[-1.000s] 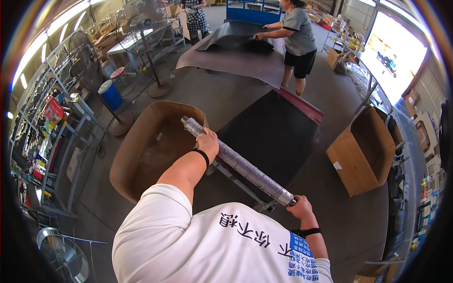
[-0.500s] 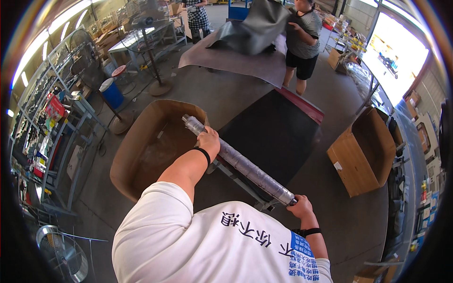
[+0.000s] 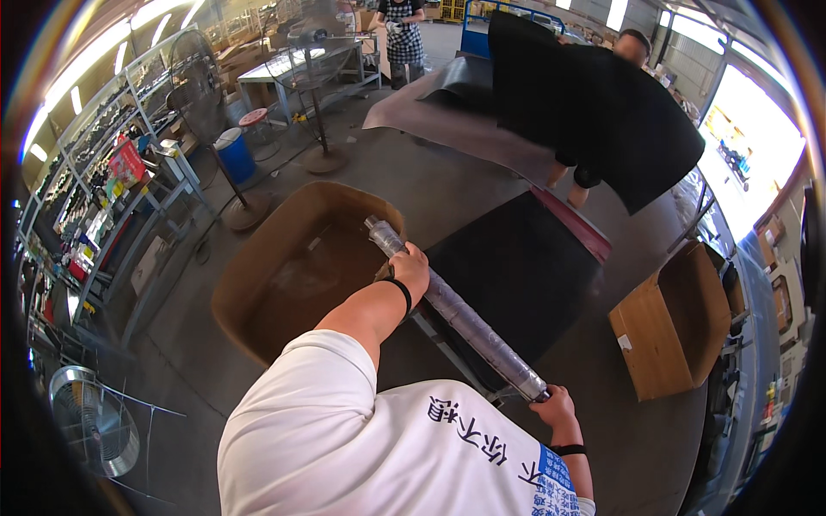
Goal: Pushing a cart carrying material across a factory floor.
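Film roll (image 3: 456, 314) gripped by left hand (image 3: 411, 265), right hand (image 3: 555, 404)

One film roll (image 3: 456, 314), two cardboard boxes (image 3: 292, 267) (image 3: 680, 322), perhaps three fans (image 3: 90, 421) (image 3: 196, 86) (image 3: 305, 26), one blue barrel (image 3: 237, 155).

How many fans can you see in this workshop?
3: a pedestal fan at left by the shelves, a second pedestal fan further back near the table, and a fan at lower left on the floor. Others may be hidden.

Cardboard boxes and shelf packages in a workshop.
An open brown cardboard box (image 3: 675, 322) stands at right; small colourful packages (image 3: 103, 185) fill the left shelves (image 3: 60, 224).
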`<state>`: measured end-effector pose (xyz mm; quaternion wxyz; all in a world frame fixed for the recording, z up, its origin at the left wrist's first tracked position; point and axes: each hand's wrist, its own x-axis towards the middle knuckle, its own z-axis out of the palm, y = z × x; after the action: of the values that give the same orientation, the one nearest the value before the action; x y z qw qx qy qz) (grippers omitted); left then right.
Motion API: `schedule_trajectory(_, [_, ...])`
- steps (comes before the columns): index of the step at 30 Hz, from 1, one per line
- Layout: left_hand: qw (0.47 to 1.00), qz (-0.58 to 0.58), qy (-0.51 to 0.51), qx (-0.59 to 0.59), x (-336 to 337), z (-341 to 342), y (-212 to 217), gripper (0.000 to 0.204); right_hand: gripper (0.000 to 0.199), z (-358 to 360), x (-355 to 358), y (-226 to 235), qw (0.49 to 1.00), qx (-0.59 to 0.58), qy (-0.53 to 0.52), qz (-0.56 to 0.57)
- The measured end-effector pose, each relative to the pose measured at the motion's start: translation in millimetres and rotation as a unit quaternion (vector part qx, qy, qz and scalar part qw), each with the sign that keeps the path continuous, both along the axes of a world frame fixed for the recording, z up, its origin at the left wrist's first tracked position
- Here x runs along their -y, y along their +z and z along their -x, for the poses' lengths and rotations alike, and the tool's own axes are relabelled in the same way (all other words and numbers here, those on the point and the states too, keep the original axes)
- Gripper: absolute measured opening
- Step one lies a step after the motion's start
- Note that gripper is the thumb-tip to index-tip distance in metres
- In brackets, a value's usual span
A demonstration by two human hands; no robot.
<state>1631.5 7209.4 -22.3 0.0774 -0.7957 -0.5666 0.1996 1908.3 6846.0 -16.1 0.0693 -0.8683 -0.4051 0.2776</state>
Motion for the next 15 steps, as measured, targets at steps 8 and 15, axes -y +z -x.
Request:
schedule_trajectory(8, [1.0,-0.006,0.0,0.023,7,0,4,0.068,0.063,-2,6,-7,0.999,0.028,0.002,-0.023])
schedule_trajectory(15, [0.994,-0.093,-0.028,0.042,1,1,-14,0.048,0.058,-1,7,-2,0.999,0.029,0.013,-0.029])
